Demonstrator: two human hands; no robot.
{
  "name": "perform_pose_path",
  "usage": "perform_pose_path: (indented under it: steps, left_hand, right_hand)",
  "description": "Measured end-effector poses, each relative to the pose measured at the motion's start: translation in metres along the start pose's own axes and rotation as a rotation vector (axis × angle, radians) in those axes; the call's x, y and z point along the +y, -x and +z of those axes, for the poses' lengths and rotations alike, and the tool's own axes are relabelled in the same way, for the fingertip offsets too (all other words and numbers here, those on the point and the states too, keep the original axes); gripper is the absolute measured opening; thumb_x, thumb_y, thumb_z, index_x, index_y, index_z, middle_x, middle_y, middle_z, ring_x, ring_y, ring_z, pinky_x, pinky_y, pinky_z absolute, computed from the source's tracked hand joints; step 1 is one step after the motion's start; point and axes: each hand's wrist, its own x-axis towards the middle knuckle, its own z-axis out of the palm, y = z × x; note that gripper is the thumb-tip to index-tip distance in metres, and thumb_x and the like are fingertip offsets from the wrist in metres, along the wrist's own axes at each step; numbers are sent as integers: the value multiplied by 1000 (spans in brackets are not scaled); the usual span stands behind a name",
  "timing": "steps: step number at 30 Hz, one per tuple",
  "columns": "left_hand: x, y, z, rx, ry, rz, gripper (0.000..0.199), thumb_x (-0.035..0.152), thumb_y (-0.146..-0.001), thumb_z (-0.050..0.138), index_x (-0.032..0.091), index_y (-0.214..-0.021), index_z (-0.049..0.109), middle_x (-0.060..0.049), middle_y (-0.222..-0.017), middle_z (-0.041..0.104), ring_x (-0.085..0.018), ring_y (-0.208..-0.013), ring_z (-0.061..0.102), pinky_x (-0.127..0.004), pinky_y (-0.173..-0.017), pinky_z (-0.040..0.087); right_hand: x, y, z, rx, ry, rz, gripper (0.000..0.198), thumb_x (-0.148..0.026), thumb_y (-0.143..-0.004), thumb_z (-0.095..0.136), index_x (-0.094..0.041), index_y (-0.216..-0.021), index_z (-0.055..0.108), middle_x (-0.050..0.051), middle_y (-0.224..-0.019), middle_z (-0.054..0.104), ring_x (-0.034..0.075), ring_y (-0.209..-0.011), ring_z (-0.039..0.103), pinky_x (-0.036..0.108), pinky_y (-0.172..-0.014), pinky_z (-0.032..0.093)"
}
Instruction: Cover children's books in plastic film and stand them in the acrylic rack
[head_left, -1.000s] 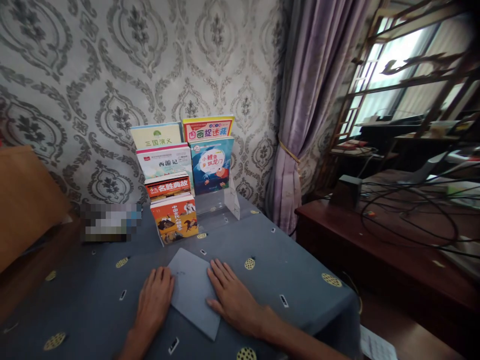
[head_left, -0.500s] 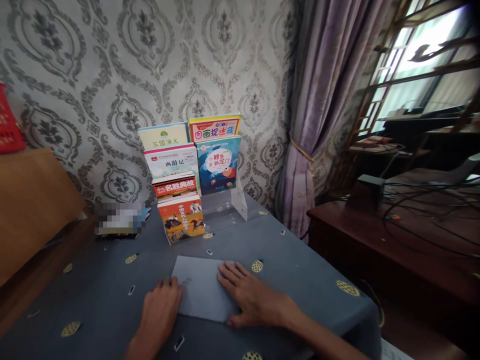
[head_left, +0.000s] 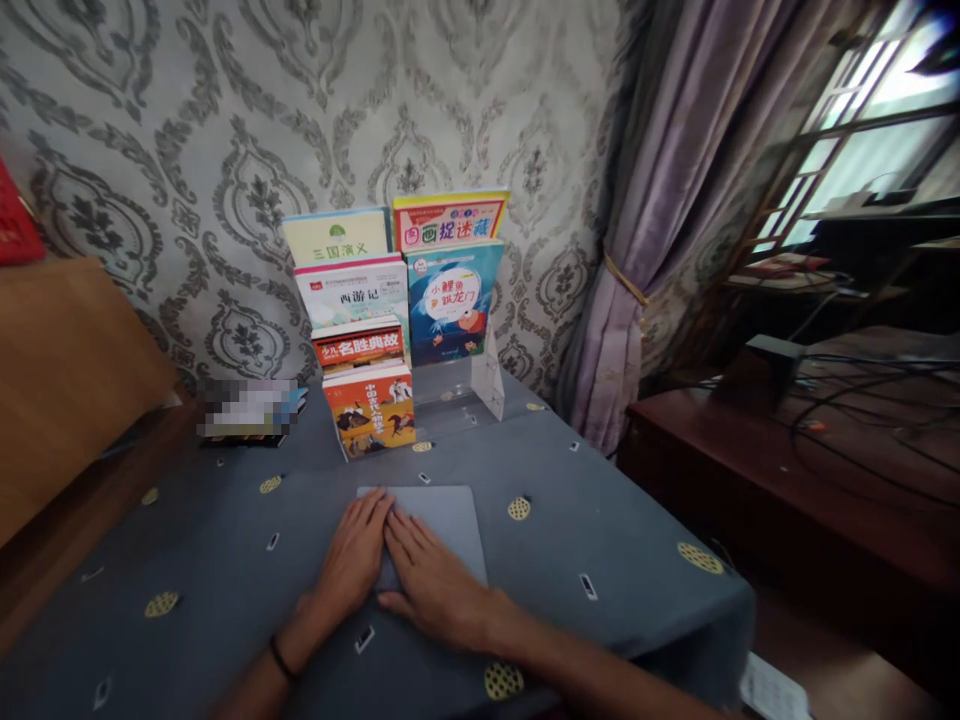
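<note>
A flat pale blue-grey rectangle [head_left: 454,510] lies on the cloth-covered table, and I cannot tell whether it is a folded cloth, a sheet or a thin book. Along its left edge rests my left hand [head_left: 355,552], fingers stretched forward and held close together. My right hand [head_left: 433,578] lies flat over its middle, fingertips touching the left hand's fingers near the rectangle's far left part. Neither hand grips anything. Much of the left and near side is hidden under both hands.
Behind my hands a clear tiered stand [head_left: 489,385] holds several children's books [head_left: 371,415]. A blurred-out stack [head_left: 247,412] lies left of it, and a brown cardboard piece [head_left: 75,380] stands farther left. A dark red desk [head_left: 697,450] with cables is at the right.
My right hand has slid left across the rectangle to meet my left hand. My left hand has moved forward onto its left edge. The view has shifted slightly.
</note>
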Motion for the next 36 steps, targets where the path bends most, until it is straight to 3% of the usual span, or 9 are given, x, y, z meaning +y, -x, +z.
perform_pose_path:
  steps: [6,11,14,18,21,25,30,33,36]
  left_hand:
    - [6,-4,-14,-4,22,5,44,12,-96,34,16,-134,57,-15,-139,61,-26,-133,54,-51,-111,44]
    - [9,-4,-18,-16,25,-5,41,18,-99,36,15,-133,57,-15,-139,60,-27,-132,54,-50,-112,43]
    - [11,-2,-24,-52,33,-6,38,32,-101,43,15,-132,58,-15,-141,58,-29,-134,52,-52,-115,39]
    - [11,2,-38,-230,94,193,61,59,-93,55,21,-141,53,-14,-151,51,-29,-143,43,-52,-119,33]
    - [11,4,-45,-302,100,265,76,68,-87,57,22,-147,47,-14,-156,45,-30,-148,35,-51,-121,30]
    - [16,9,-45,-284,41,293,68,62,-92,55,22,-147,47,-15,-153,49,-31,-144,42,-48,-117,37]
    - [30,18,-39,-171,-31,325,38,40,-102,46,19,-131,60,-17,-135,64,-30,-129,59,-45,-104,49]
    - [36,14,-44,-147,-42,297,35,33,-106,35,18,-110,66,-15,-115,72,-27,-112,68,-37,-90,54]
    - [36,5,-54,-139,-3,227,40,32,-107,30,19,-92,65,-7,-85,72,-19,-81,71,-27,-72,51]
  right_hand:
    - [33,27,9,161,141,16,83,-61,-97,46,0,-153,35,26,-158,34,34,-151,25,52,-122,30]
    - [53,56,2,201,227,64,88,-66,-97,40,-2,-156,29,27,-157,35,36,-151,26,56,-119,33]
    - [56,62,-3,183,228,42,98,-74,-92,41,-2,-157,27,28,-158,33,37,-151,25,56,-120,31]
    - [54,62,-7,171,159,41,100,-76,-89,46,-5,-158,25,27,-159,31,36,-151,23,57,-121,28]
    - [52,61,-11,153,102,68,96,-71,-90,51,-6,-157,28,27,-159,31,36,-151,24,57,-121,28]
    - [48,61,-18,123,53,89,94,-67,-89,58,-6,-155,33,27,-159,32,36,-151,26,57,-121,27]
    - [52,63,-27,96,-62,114,82,-59,-86,68,-11,-149,47,23,-158,36,34,-150,30,55,-122,25]
    - [65,63,-30,150,-263,98,59,-53,-89,66,-19,-137,62,18,-148,53,31,-144,42,57,-121,25]
    - [79,59,-32,263,-504,77,42,-56,-91,63,-26,-117,74,10,-123,73,30,-126,61,60,-118,28]
